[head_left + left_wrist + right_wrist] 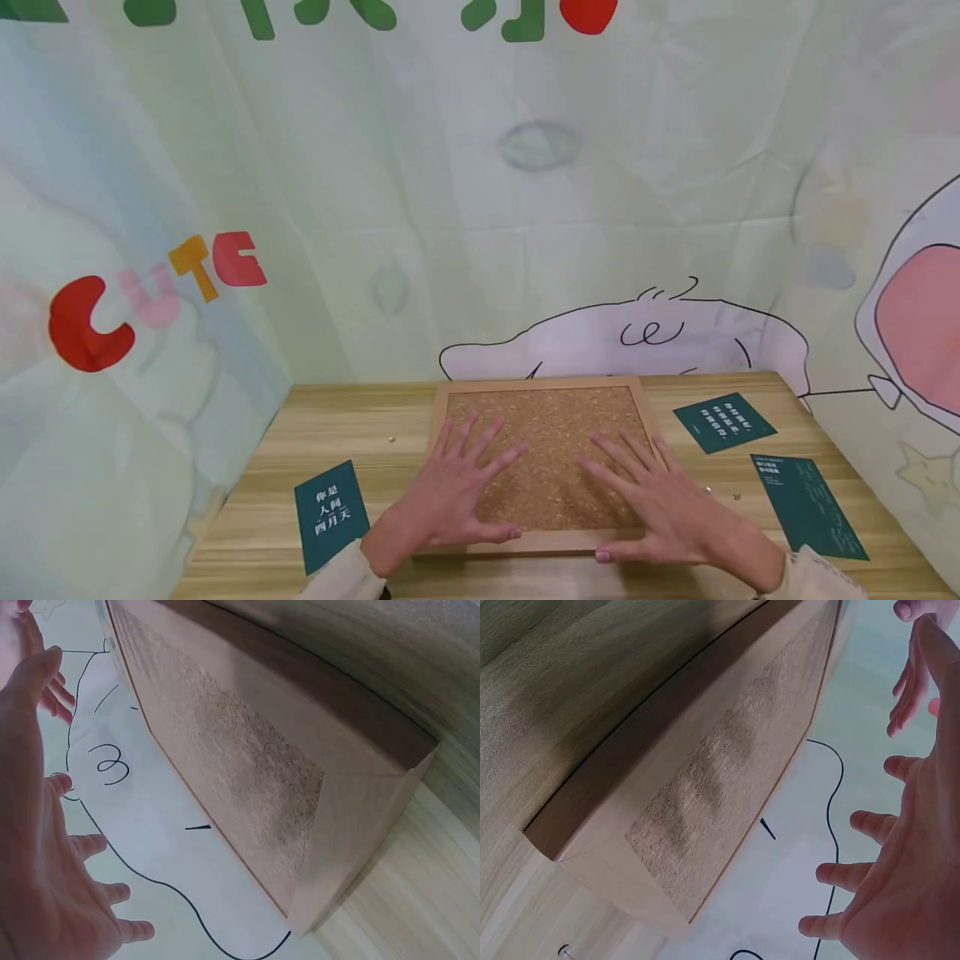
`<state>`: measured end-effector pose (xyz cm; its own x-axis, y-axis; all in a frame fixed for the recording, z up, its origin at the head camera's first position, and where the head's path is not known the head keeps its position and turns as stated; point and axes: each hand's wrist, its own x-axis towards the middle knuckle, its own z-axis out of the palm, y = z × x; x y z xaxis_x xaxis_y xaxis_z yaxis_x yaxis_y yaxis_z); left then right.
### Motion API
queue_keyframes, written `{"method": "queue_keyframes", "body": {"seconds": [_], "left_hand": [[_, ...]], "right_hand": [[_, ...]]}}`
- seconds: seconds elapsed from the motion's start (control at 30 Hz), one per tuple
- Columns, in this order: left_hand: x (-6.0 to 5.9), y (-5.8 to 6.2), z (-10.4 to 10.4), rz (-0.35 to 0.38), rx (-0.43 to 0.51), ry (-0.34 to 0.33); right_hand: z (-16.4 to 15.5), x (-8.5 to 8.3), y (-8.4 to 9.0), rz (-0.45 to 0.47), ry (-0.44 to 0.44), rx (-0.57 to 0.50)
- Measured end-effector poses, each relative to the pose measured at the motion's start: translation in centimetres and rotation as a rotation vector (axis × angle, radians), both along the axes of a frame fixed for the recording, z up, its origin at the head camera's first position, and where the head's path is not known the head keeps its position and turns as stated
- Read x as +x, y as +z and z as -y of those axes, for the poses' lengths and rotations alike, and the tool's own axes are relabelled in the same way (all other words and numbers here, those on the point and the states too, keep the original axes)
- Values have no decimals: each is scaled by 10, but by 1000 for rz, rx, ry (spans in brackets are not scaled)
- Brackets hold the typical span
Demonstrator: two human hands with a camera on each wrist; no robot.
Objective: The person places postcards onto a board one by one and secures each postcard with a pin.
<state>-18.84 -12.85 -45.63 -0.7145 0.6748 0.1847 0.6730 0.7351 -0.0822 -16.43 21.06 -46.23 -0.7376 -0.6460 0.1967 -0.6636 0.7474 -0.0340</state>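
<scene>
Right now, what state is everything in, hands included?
Corkboard: flat, cork side up
Left hand: open, fingers spread over corkboard
Right hand: open, fingers spread likewise
Left card: flat, printed side up
Upper right card: flat, printed side up
Lower right card: flat, printed side up
Small pieces: on the table, kind unclear

The cork board (555,433) lay flat on the bench (337,417), face up; it sat near the middle of the bench's width, far side by the bench's back edge; a pale wooden frame (558,542) bordered its speckled brown surface.
</scene>
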Motion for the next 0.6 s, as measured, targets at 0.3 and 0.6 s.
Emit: {"method": "queue_keyframes", "body": {"seconds": [0.3,0.6], "left_hand": [[-4,7,18,79,89,85],[-5,15,54,71,178,217]], "right_hand": [[-10,-11,2,76,-45,-110],[-33,-27,5,95,-122,-346]]}}
